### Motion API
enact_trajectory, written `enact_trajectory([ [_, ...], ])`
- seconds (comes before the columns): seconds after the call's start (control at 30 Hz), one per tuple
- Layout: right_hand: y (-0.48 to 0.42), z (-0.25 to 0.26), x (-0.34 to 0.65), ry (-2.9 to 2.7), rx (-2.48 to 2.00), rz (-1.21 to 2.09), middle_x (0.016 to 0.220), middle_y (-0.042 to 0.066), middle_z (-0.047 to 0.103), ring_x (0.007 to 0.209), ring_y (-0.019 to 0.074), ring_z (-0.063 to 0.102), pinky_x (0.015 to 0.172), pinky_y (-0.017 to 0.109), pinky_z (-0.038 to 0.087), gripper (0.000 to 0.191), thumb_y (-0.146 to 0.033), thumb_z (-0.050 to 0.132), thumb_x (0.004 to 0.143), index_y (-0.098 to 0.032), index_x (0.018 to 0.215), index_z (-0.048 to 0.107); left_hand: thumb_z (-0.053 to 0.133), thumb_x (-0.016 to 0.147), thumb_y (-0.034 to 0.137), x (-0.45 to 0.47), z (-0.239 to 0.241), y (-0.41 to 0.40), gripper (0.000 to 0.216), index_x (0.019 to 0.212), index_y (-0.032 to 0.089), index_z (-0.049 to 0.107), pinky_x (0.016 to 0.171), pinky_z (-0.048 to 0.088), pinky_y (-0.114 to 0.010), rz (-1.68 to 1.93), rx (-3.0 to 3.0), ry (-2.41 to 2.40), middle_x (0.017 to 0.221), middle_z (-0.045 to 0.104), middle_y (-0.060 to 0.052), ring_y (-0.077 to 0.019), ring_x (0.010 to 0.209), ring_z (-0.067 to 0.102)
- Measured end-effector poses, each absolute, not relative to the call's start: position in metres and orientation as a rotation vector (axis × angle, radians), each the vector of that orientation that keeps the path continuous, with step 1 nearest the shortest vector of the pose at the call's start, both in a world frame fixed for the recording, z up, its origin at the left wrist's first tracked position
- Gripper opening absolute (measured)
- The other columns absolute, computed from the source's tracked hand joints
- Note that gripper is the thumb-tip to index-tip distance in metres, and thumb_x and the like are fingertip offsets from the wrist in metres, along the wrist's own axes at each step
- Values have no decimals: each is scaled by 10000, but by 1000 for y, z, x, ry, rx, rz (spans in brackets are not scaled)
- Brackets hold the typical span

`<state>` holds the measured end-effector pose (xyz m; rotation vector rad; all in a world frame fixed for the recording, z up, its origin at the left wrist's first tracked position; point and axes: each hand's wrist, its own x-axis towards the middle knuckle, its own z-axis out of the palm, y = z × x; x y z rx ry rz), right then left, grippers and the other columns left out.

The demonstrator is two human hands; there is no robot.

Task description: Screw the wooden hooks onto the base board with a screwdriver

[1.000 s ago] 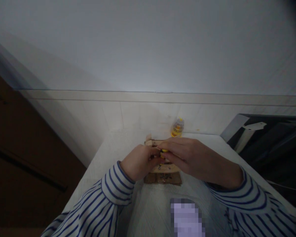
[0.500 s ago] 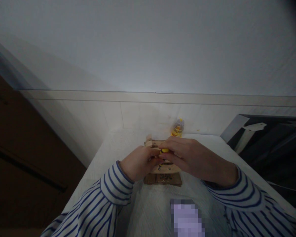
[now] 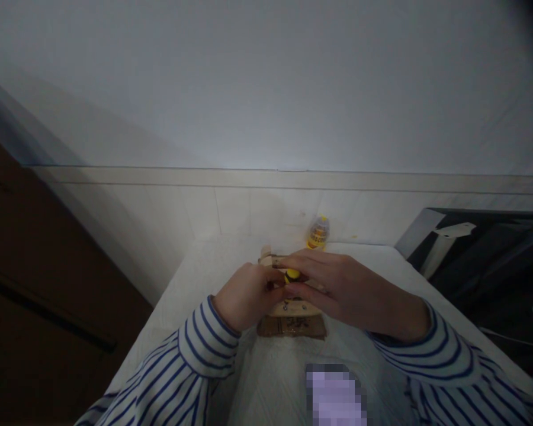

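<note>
Gripping a yellow-and-black handle (image 3: 292, 276) in the bent fingers of the right hand (image 3: 359, 290), with the forefinger on its far side, the thumb on its near side and only a narrow gap between. Meeting it from the other side with the left hand (image 3: 249, 296), curling thumb and forefinger almost together right beside the handle; being unable to tell their exact hold. Holding the handle between both sets of fingertips, over a pale wooden piece (image 3: 295, 309), and showing its rounded yellow top. Covering the middle of the wood, leaving bare the near edge with small metal dots. Seeing a flat brown packet (image 3: 292, 327) just beside that edge, on a white-covered worktop (image 3: 190, 290). Wearing blue-and-white striped sleeves (image 3: 208, 340). Facing a clear bottle (image 3: 317, 233) with yellow markings, standing just beyond the right hand, near the wall (image 3: 266, 89). Having a brown cabinet (image 3: 39, 266) well off to the left.
</note>
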<state>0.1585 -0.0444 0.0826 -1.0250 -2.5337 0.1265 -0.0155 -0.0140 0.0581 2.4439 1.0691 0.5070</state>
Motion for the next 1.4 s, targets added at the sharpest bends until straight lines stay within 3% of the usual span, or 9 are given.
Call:
enact_trajectory([
  [0.13, -45, 82, 159, -2542, -1008, 126, 1117, 74, 550, 1002, 181, 511, 847, 347, 417, 322, -245, 413, 867, -179, 1182, 434, 491, 809, 329, -15, 59, -14, 279, 713, 127, 656, 514, 357, -198, 492, 2444, 1053, 610, 616, -15, -106, 541, 511],
  [0.53, -44, 83, 159, -2555, -1026, 99, 964, 61, 593, 887, 169, 551, 770, 321, 441, 222, -225, 391, 877, -163, 1051, 514, 476, 831, 237, -14, 58, -14, 186, 876, 164, 641, 643, 418, -213, 535, 2444, 888, 821, 667, -29, -147, 755, 592],
  [0.83, -45, 82, 159, -2561, -1066, 81, 911, 59, 583, 849, 169, 546, 736, 325, 442, 204, -256, 389, 878, -153, 988, 527, 453, 844, 224, -14, 61, -15, 191, 901, 147, 619, 616, 412, -208, 514, 2442, 835, 805, 658, -29, -135, 723, 587],
  [1.17, -43, 83, 157, -2529, -1058, 69, 909, 56, 602, 845, 162, 563, 731, 317, 449, 211, -275, 395, 875, -168, 987, 539, 513, 795, 360, -15, 62, -16, 242, 794, 178, 673, 541, 380, -205, 501, 2489, 1075, 642, 642, -10, -123, 570, 548],
  [1.4, -45, 86, 157, -2530, -1068, 100, 1009, 62, 592, 917, 174, 548, 792, 334, 438, 275, -288, 427, 862, -181, 1103, 502, 494, 803, 345, -15, 62, -18, 248, 782, 179, 677, 540, 376, -215, 496, 2498, 1126, 648, 646, -22, -130, 573, 552],
])
